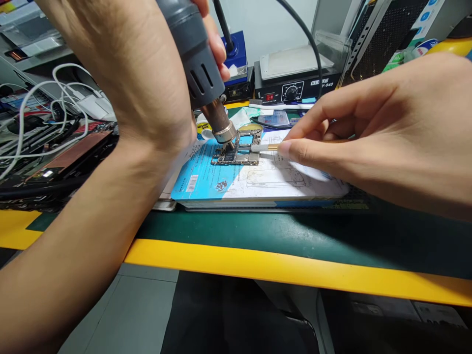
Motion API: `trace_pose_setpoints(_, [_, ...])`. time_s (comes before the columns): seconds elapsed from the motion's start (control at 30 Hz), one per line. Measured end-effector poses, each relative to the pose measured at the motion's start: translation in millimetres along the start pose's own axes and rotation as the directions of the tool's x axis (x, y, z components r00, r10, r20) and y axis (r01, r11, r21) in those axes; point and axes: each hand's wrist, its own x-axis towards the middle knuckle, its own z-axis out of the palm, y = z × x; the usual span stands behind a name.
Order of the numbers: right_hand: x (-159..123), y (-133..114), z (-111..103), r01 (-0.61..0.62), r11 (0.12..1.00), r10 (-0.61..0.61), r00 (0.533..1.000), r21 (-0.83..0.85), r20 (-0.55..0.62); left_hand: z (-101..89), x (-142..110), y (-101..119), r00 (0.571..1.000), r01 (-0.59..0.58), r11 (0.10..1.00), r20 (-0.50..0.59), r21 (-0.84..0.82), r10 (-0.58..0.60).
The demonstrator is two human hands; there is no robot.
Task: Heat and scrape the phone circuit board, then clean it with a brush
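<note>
My left hand (151,73) is wrapped round a dark grey hot air gun (202,64), its metal nozzle pointing down. That nozzle hangs just over a phone circuit board (243,158) with several chips and cut-outs. Between the thumb and fingers of my right hand (354,123) is a slim tool (266,147) with a brass-coloured shaft and a pale front section. Its tip reaches the board near the nozzle; whether it touches I cannot tell. Under the board lies a blue and white booklet or stack of pads (236,189).
Behind stand a black heating unit (291,91) with a dial and red switch, and a blue device (238,59). A white-handled brush (280,105) lies before them. White cables (22,123) and loose boards crowd the left. The green mat (228,231) ends at a yellow edge (258,263).
</note>
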Motion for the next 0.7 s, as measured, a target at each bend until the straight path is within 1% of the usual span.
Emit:
trace_pose_setpoints(0.03, [0, -1, 0, -0.036, 0.999, 0.036, 0.999, -0.001, 0.010, 0.6, -1, 2, 1.000, 0.004, 1.000, -0.008, 0.024, -0.004])
trace_pose_setpoints(0.1, [-1, -6, 0, -0.102, 0.995, 0.102, 0.994, -0.004, 0.040, 1.3, -1, 4, 1.000, 0.005, 0.998, 0.009, 0.059, -0.005])
trace_pose_setpoints(0.17, [-1, -10, -1, -0.101, 0.995, 0.101, 0.994, -0.003, 0.042, 1.1, -1, 5, 1.000, 0.001, 0.998, 0.030, 0.064, -0.003])
trace_pose_setpoints(0.27, [-1, -13, -2, -0.079, 0.997, 0.079, 0.996, -0.016, 0.042, 0.5, -2, 4, 1.000, 0.008, 1.000, 0.002, -0.021, -0.008])
trace_pose_setpoints(0.37, [0, -14, -4, -0.102, 0.994, 0.104, 0.992, -0.034, 0.066, 0.6, -4, 3, 1.000, 0.018, 0.988, -0.007, -0.153, -0.019])
trace_pose_setpoints(0.5, [2, -10, -5, -0.099, 0.995, 0.098, 0.989, 0.010, 0.115, 1.3, -7, 6, 1.000, 0.031, 0.982, 0.000, -0.189, -0.032])
trace_pose_setpoints(0.57, [4, -8, -4, -0.090, 0.996, 0.086, 0.988, 0.024, 0.127, 1.6, -7, 8, 0.999, 0.045, 0.982, 0.009, -0.183, -0.044])
trace_pose_setpoints(0.6, [4, -6, -4, -0.088, 0.996, 0.085, 0.989, 0.019, 0.125, 1.8, -7, 9, 0.998, 0.058, 0.985, -0.006, -0.160, -0.060])
trace_pose_setpoints(0.7, [5, -3, -3, -0.078, 0.997, 0.077, 0.990, -0.002, 0.117, 2.7, -5, 13, 0.990, 0.136, 0.989, -0.033, -0.053, -0.138])
